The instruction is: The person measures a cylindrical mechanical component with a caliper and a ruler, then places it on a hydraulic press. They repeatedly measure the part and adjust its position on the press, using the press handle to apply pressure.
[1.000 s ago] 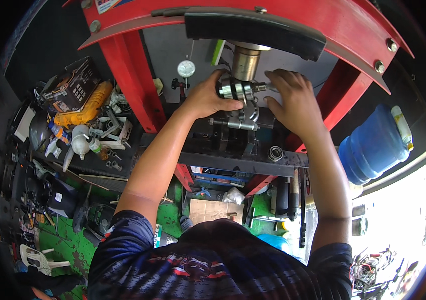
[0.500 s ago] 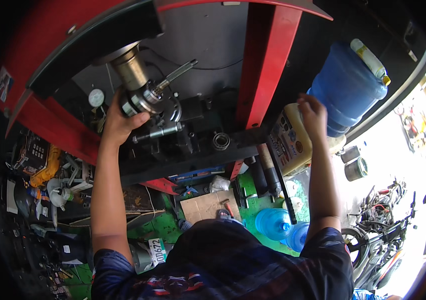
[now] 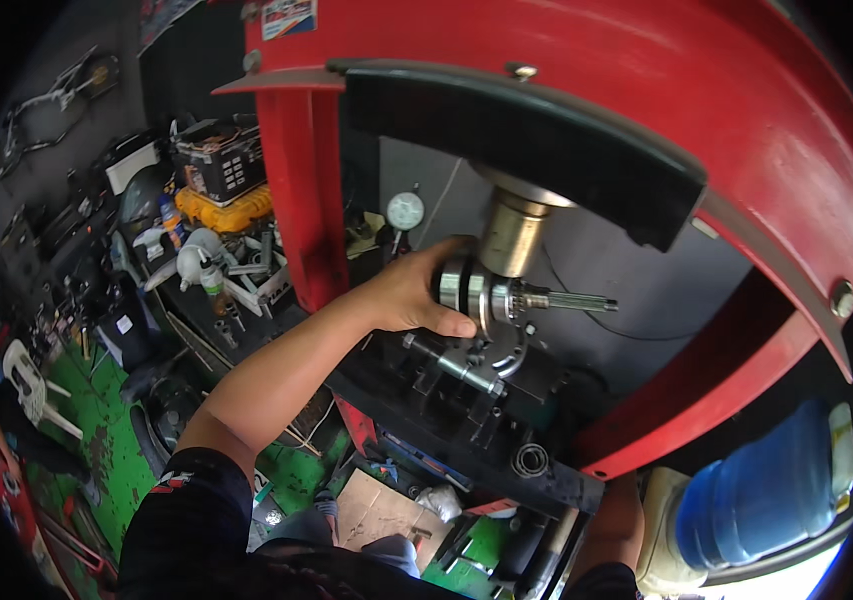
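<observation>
My left hand [image 3: 417,290] is wrapped round a motorcycle crankshaft [image 3: 484,300], thumb across its near side and fingertips hidden behind it. The crankshaft lies on its side under the brass-coloured ram [image 3: 517,235] of a red shop press, its splined shaft pointing right. Just below it is a metal tool with a threaded bolt and nuts [image 3: 455,367], above the black press bed [image 3: 417,420]. A bearing ring [image 3: 530,460] sits on the bed to the right. Of my right arm only the forearm [image 3: 619,525] shows, near the right post; the hand is hidden behind the frame.
Red posts [image 3: 302,190] and the black crossbeam [image 3: 527,140] surround the work. A pressure gauge [image 3: 405,211] stands behind my left wrist. At right are a blue water jug [image 3: 757,490] and a tan oil container [image 3: 669,530]. Tools and parts clutter the left; cardboard [image 3: 387,515] lies below.
The view has swung left, so the press now fills the middle and right. My left hand stays on the crankshaft. My right hand, earlier raised by the blue jug, is now hidden behind the frame.
</observation>
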Action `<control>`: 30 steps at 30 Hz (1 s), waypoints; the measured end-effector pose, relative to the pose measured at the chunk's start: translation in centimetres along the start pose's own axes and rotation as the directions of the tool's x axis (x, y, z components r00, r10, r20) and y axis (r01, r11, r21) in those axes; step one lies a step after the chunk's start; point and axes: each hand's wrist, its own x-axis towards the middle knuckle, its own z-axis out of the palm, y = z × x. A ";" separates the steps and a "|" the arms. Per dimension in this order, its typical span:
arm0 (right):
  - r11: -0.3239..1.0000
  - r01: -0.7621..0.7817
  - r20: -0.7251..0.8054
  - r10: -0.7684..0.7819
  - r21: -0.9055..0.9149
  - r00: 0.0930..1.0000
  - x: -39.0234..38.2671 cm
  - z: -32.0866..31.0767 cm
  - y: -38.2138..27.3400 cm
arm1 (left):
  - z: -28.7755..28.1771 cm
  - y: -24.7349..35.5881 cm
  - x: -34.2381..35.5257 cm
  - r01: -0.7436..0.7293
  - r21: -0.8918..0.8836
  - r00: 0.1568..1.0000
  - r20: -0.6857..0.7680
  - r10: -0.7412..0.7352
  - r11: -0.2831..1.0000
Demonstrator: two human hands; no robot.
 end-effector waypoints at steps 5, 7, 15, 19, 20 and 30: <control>0.997 -0.069 0.002 0.069 -0.023 0.998 1.8 1.3 -0.2 | 0.0 0.8 -0.3 -0.009 0.032 1.000 -0.018 0.010 0.999; 0.997 -0.081 -0.006 0.081 -0.019 0.997 2.3 1.9 -0.2 | -0.1 0.6 -0.1 -0.014 0.024 1.000 -0.001 0.014 1.000; 0.995 -0.100 -0.012 0.100 -0.007 0.995 3.6 3.7 -0.4 | 0.1 0.8 -0.2 -0.020 -0.080 1.000 0.000 0.020 0.997; 0.995 -0.097 -0.013 0.097 -0.002 0.995 3.9 4.3 -0.5 | 0.1 1.2 -0.2 -0.003 -0.124 1.000 0.021 0.006 0.992; 0.995 -0.102 -0.009 0.102 -0.003 0.995 3.9 4.4 -0.5 | 0.2 1.4 -0.2 0.006 -0.139 1.000 0.022 -0.003 0.990; 0.995 -0.101 -0.008 0.101 0.001 0.995 4.3 5.5 -0.7 | 0.1 0.8 0.0 0.026 -0.190 0.999 0.028 -0.021 0.981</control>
